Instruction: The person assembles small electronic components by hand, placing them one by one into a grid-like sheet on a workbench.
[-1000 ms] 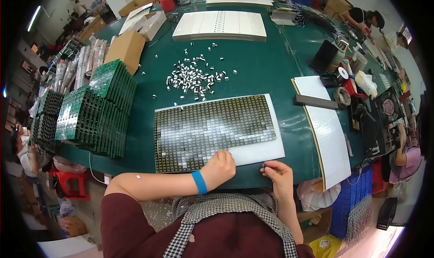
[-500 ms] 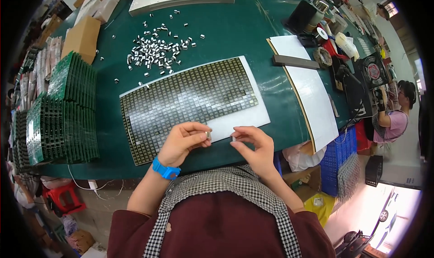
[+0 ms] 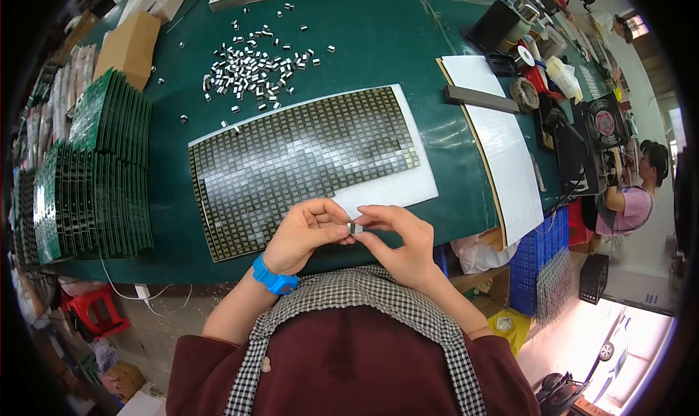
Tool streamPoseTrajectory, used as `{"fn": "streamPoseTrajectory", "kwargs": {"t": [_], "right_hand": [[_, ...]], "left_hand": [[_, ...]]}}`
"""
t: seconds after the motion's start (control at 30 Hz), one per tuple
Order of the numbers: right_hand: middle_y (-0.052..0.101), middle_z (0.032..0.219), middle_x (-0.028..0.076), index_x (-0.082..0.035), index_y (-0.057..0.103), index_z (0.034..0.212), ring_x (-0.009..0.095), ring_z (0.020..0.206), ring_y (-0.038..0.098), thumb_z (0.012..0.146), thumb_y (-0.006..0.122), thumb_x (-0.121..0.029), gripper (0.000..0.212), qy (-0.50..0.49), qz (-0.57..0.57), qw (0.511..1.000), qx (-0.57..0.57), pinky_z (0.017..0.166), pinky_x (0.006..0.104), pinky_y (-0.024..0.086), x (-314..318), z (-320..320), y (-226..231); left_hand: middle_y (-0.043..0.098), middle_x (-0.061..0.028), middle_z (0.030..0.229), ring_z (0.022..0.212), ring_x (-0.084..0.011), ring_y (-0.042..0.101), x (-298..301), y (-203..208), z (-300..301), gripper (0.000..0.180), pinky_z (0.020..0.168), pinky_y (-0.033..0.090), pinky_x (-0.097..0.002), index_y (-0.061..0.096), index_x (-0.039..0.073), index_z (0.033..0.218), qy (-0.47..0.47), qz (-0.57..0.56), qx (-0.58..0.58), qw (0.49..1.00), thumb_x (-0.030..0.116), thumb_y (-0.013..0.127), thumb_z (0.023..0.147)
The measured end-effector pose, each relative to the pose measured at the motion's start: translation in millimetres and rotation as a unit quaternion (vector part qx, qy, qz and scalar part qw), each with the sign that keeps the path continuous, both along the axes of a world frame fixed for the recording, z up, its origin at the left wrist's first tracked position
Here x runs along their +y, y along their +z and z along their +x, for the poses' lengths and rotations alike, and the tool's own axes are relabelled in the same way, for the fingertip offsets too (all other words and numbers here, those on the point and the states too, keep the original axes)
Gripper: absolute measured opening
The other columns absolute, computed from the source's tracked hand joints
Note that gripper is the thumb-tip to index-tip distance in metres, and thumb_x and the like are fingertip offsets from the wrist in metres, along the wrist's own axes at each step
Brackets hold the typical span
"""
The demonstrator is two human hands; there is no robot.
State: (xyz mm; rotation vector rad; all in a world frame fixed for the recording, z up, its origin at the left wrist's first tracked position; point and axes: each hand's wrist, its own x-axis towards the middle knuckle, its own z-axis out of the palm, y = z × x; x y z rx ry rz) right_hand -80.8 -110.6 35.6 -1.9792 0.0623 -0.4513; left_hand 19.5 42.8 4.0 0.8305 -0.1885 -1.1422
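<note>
In front of my body, my left hand [image 3: 309, 234] and my right hand [image 3: 404, 242] meet fingertip to fingertip. Between them sits a small silver part with dark slots [image 3: 354, 228], pinched by both thumbs and forefingers. It is too small to tell its exact kind, or whether it is one piece or two put together. Just beyond my hands lies a grid of many small square dark and silver pieces [image 3: 291, 154], set in rows on a white foam sheet [image 3: 393, 190]. The sheet's near right part is bare. A blue band [image 3: 274, 275] circles my left wrist.
Loose small silver-and-black parts [image 3: 251, 70] lie scattered beyond the grid on the green table [image 3: 371, 52]. Stacked green circuit boards [image 3: 95, 190] stand at left. On the right are a white board [image 3: 491, 139] with a dark grey bar [image 3: 480, 98] across it, and a co-worker [image 3: 632, 190].
My hands have come together. Half a second ago each held a small piece apart from the other; now both grip at one spot. The view has shifted slightly.
</note>
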Motion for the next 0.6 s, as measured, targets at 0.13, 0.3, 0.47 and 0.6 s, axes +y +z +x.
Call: {"fn": "streamPoseTrajectory", "kwargs": {"t": [0.13,0.3,0.47,0.6], "right_hand": [[0.064,0.088,0.009,-0.002,0.06,0.104,0.018,0.078,0.065,0.073,0.067,0.003,0.032,0.003,-0.017,1.0,-0.001,0.069,0.0276,0.055,-1.2,-0.5,-0.3],[0.065,0.09,0.011,-0.001,0.058,0.105,0.019,0.081,0.066,0.074,0.066,0.004,0.033,-0.004,0.049,0.999,0.007,0.072,0.0283,0.056,0.6,-3.8,-3.9],[0.065,0.091,0.012,0.0,0.057,0.105,0.019,0.082,0.066,0.074,0.066,0.005,0.033,-0.004,0.073,0.997,0.019,0.074,0.0287,0.056,-0.3,-6.3,-5.6],[0.065,0.09,0.01,-0.001,0.058,0.104,0.018,0.08,0.066,0.073,0.067,0.004,0.033,-0.008,0.047,0.999,0.011,0.07,0.0277,0.056,-1.0,-7.4,-7.3]], "left_hand": [[0.063,-0.0084,0.087,0.08,-0.0141,0.063,-0.8,1.2,0.3,0.01,0.074,0.051,-0.0237,0.058,-0.001,0.091,0.001,0.013,-0.005,1.0,0.002,0.062,0.082],[0.063,-0.0106,0.088,0.082,-0.0168,0.064,-1.2,-1.7,-2.5,0.011,0.074,0.053,-0.0259,0.056,-0.001,0.092,0.006,0.003,-0.016,1.0,0.001,0.061,0.082],[0.063,-0.0102,0.088,0.082,-0.0166,0.064,-3.1,0.3,-6.3,0.01,0.075,0.053,-0.0259,0.057,-0.001,0.091,0.019,0.001,-0.002,1.0,0.0,0.061,0.082],[0.064,-0.0096,0.088,0.081,-0.0149,0.063,-3.4,3.8,-5.9,0.009,0.076,0.051,-0.0246,0.058,-0.002,0.088,0.013,0.021,-0.022,0.999,0.0,0.063,0.081]]}}
